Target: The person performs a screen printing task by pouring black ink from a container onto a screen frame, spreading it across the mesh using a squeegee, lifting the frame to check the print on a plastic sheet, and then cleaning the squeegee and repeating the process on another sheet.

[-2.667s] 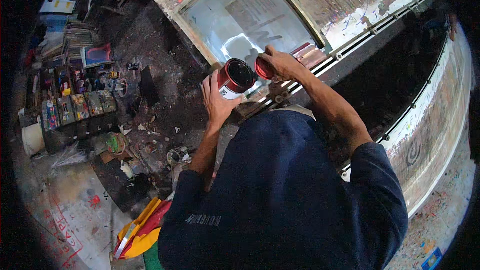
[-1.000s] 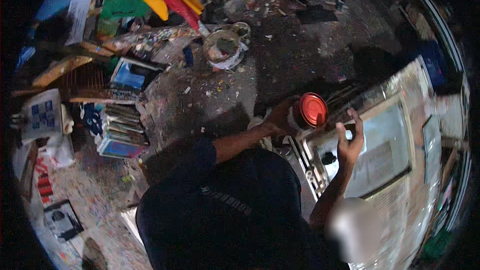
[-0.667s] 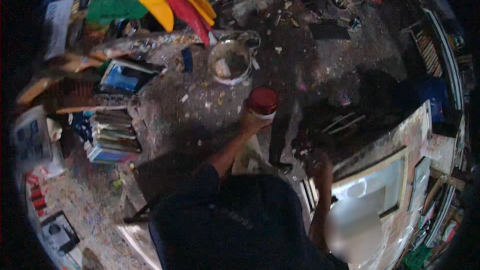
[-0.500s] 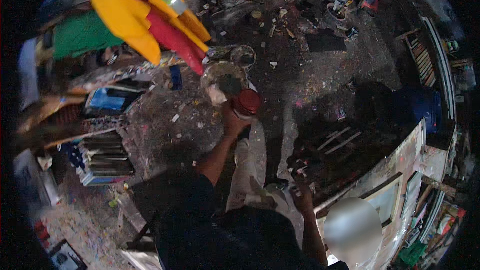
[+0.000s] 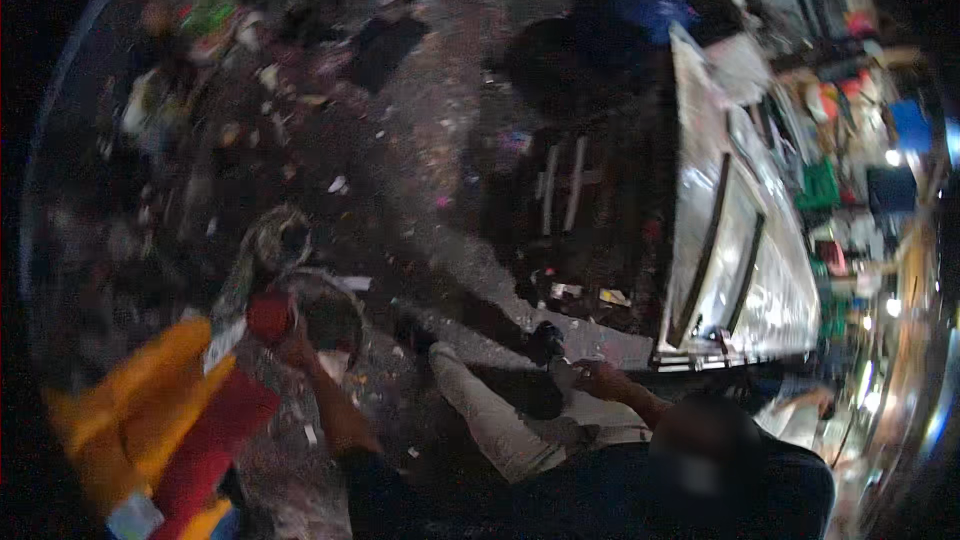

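A red round container [image 5: 270, 316], like a small tub or can, is in my left hand [image 5: 293, 348], whose fingers are closed around its side. Just beside it stands a bucket-like round vessel [image 5: 357, 325] with a pale rim and a dark inside. A smaller round vessel [image 5: 290, 238] is beyond that one. My right hand [image 5: 597, 380] hangs near my light-trousered leg [image 5: 490, 415]. Motion blur and dim light smear its fingers, so whether it holds anything cannot be made out.
Yellow and red cloth [image 5: 165, 415] with a silvery strip is close at my left. A pale panel with framed pieces [image 5: 735, 240] leans at the right. Several scraps litter the dark floor [image 5: 415, 150]. A dark blue object [image 5: 650, 0] stands at the far right.
My view has swung to the right, so the scene has shifted left and turned. The red container stays in my left hand, and the yellow and red cloth now appears at lower left.
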Available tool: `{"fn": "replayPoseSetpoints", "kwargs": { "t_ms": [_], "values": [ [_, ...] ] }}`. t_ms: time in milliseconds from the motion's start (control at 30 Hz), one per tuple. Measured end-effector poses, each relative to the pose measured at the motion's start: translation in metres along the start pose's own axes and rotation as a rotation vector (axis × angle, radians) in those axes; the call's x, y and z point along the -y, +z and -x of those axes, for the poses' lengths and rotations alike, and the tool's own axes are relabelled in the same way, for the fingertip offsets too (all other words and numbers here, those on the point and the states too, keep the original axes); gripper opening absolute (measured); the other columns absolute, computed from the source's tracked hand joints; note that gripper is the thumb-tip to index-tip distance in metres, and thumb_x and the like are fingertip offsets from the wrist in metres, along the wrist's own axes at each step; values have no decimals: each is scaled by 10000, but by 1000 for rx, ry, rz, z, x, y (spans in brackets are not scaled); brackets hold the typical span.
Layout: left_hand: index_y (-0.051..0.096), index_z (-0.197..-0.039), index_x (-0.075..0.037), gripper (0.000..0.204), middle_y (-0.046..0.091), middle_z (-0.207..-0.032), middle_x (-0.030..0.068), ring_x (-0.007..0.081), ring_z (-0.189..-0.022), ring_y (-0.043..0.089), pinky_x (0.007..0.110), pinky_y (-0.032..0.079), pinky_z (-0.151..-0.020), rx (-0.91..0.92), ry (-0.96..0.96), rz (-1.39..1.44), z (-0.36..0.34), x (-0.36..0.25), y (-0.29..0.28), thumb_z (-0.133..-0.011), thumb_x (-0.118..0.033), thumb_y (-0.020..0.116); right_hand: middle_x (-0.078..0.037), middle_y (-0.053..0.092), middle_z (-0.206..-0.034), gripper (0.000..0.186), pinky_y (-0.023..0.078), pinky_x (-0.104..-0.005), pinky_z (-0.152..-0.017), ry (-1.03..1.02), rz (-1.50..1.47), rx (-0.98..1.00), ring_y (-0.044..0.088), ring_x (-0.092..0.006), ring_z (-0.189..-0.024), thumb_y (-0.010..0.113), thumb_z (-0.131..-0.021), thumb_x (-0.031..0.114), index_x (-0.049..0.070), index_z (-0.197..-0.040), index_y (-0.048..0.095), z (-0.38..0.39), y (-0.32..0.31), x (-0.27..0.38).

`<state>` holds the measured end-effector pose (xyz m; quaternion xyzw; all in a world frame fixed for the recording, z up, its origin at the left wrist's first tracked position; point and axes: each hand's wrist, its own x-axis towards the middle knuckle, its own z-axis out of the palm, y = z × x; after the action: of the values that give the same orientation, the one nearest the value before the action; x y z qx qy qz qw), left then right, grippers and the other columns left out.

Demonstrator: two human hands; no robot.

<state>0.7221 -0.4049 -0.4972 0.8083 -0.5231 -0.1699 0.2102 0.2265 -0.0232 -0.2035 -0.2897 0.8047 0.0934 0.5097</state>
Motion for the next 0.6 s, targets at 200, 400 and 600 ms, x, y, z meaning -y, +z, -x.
{"fn": "replayPoseSetpoints", "kwargs": {
  "t_ms": [200,400,600],
  "values": [
    [533,-1155,14,575,609,-1108,169,341,-1025,594,455,469,-924,196,130,-70,84,-23,-9,-825,-409,740,-211,689,-1217,587,539,-463,-932,-377,-1,2,686,-341,-1081,715,-911,437,33,-1325,613,16,49,-7],
    [571,-1013,22,474,621,-977,169,343,-916,602,465,473,-850,692,430,-189,219,-64,-49,-878,-423,664,-227,674,-1249,552,512,-477,-975,-99,-345,57,658,-372,-1144,681,-932,399,21,-1329,609,49,63,-2],
    [609,-871,30,470,633,-846,169,346,-806,611,474,477,-776,1080,727,-502,301,-86,-65,-930,-436,589,-239,682,-1221,509,516,-452,-972,-328,-384,-278,669,-387,-1115,658,-937,361,-4,-1291,631,69,88,-43]
  ]
}}
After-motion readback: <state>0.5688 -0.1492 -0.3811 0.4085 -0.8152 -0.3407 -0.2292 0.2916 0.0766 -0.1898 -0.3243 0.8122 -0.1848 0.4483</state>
